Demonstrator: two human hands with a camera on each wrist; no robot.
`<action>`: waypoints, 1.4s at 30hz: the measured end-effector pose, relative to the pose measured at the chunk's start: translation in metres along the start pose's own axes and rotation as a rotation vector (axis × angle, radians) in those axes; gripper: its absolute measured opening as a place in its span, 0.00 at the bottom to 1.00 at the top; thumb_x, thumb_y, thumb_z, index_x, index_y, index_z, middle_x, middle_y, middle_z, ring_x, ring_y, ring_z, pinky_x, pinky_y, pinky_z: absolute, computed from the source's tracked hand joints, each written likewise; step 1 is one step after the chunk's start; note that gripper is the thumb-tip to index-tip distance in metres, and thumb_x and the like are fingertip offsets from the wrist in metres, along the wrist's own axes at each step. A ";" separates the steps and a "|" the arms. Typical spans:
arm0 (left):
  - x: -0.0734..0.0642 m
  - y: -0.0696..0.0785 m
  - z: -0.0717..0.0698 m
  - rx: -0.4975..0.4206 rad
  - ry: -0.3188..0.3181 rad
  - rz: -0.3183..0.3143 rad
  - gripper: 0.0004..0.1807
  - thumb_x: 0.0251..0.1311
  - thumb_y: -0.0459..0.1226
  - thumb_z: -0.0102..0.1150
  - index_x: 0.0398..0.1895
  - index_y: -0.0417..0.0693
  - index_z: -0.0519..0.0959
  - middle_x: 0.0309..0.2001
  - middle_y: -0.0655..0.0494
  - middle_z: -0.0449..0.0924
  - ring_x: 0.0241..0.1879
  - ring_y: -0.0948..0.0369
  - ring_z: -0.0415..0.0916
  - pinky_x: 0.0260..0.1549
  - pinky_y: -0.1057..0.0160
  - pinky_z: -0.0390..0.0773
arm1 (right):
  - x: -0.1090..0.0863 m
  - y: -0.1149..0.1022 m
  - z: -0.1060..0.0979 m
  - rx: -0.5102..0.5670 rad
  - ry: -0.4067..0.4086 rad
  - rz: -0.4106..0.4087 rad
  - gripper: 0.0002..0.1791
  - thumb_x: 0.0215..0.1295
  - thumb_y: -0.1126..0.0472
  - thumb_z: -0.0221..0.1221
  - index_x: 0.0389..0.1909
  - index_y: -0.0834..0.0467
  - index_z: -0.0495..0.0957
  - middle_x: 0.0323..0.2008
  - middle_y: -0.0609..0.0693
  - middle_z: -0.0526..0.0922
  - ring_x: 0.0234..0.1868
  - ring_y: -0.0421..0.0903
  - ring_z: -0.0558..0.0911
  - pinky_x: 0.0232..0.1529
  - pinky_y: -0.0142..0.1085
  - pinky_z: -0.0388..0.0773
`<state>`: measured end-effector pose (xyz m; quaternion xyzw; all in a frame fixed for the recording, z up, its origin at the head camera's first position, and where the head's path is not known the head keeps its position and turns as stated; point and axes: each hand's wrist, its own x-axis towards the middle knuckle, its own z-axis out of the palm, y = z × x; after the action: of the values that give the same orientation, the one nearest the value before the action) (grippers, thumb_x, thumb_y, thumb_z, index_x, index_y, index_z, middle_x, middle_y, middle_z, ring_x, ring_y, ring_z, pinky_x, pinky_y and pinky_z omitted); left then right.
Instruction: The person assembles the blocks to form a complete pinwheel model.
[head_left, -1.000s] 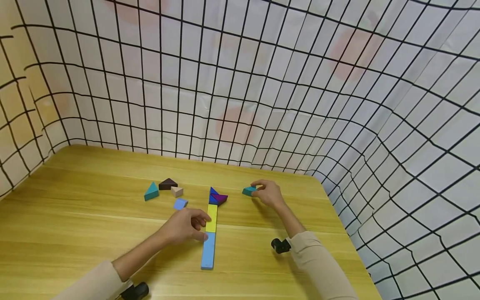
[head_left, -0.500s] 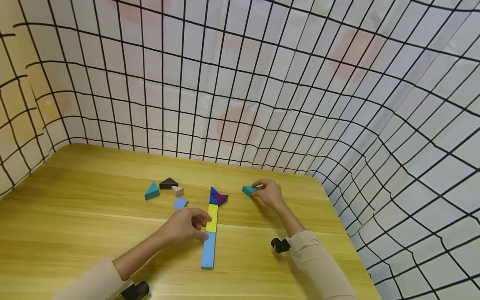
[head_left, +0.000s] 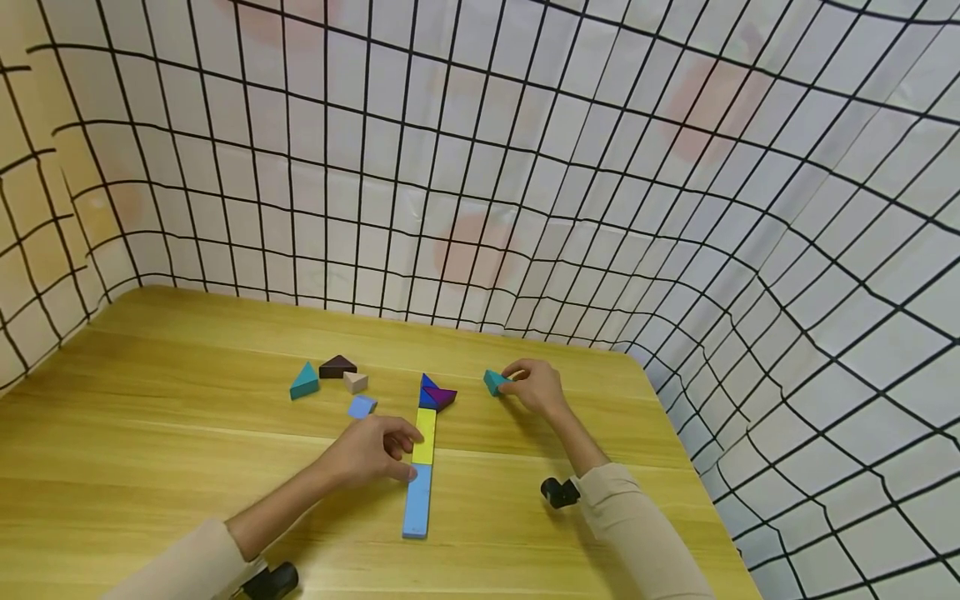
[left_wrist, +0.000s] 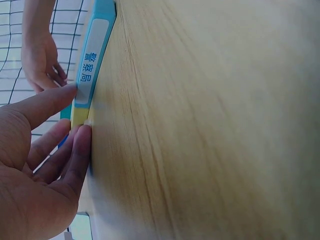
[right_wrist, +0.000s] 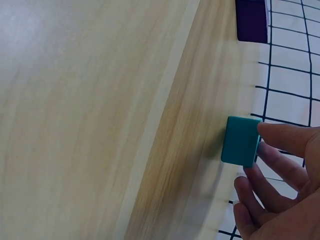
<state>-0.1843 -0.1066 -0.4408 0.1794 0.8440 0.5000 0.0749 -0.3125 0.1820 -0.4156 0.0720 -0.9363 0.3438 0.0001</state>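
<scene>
My right hand (head_left: 536, 386) pinches a teal triangular block (head_left: 492, 382) between thumb and fingers. The right wrist view shows that block (right_wrist: 240, 141) near the fingertips. At the centre, a light-blue bar (head_left: 417, 508) and a yellow bar (head_left: 424, 435) lie end to end. A blue triangular block (head_left: 425, 385) and a purple block (head_left: 444, 398) sit at the far end. My left hand (head_left: 371, 450) touches the row's left side, thumb by the light-blue bar, fingers by the yellow one. A white label (left_wrist: 92, 60) with blue characters is on the bar's side.
Left of the row lie a teal triangle (head_left: 303, 383), a dark brown triangle (head_left: 337, 367), a beige block (head_left: 355, 382) and a light-blue block (head_left: 362, 406). A white wall covering with black grid lines (head_left: 480, 167) bounds the wooden table (head_left: 187, 375) behind and beside.
The teal block in the right hand has turned, its tip now pointing more upward, and shifted slightly left. The left hand and the row of blocks stay put.
</scene>
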 end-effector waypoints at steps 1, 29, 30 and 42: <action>0.000 0.000 0.000 0.001 0.000 0.000 0.23 0.47 0.35 0.80 0.49 0.39 0.84 0.38 0.53 0.82 0.37 0.58 0.78 0.37 0.68 0.79 | 0.000 0.000 0.000 0.004 -0.002 0.000 0.13 0.62 0.60 0.69 0.47 0.58 0.86 0.46 0.60 0.87 0.49 0.59 0.83 0.43 0.48 0.82; 0.000 -0.001 0.000 0.008 0.001 0.001 0.23 0.48 0.36 0.80 0.49 0.40 0.84 0.38 0.53 0.82 0.37 0.59 0.77 0.37 0.69 0.78 | 0.002 -0.001 0.003 0.017 -0.026 0.013 0.12 0.63 0.61 0.67 0.47 0.57 0.87 0.45 0.59 0.87 0.44 0.54 0.85 0.38 0.43 0.82; 0.000 -0.001 0.000 0.007 0.000 0.002 0.23 0.48 0.36 0.80 0.49 0.40 0.84 0.38 0.53 0.83 0.37 0.59 0.77 0.37 0.68 0.78 | 0.002 -0.001 0.003 0.017 -0.027 0.015 0.12 0.63 0.61 0.67 0.47 0.57 0.87 0.45 0.59 0.87 0.44 0.54 0.85 0.38 0.43 0.82; 0.001 -0.002 0.000 0.002 -0.002 -0.003 0.23 0.47 0.35 0.80 0.48 0.40 0.84 0.38 0.53 0.82 0.37 0.58 0.78 0.37 0.68 0.78 | 0.003 -0.002 0.006 0.021 -0.015 0.015 0.14 0.62 0.57 0.69 0.47 0.57 0.87 0.45 0.58 0.87 0.45 0.55 0.84 0.40 0.45 0.83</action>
<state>-0.1858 -0.1071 -0.4428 0.1787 0.8447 0.4987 0.0761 -0.3146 0.1766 -0.4185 0.0677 -0.9331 0.3532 -0.0101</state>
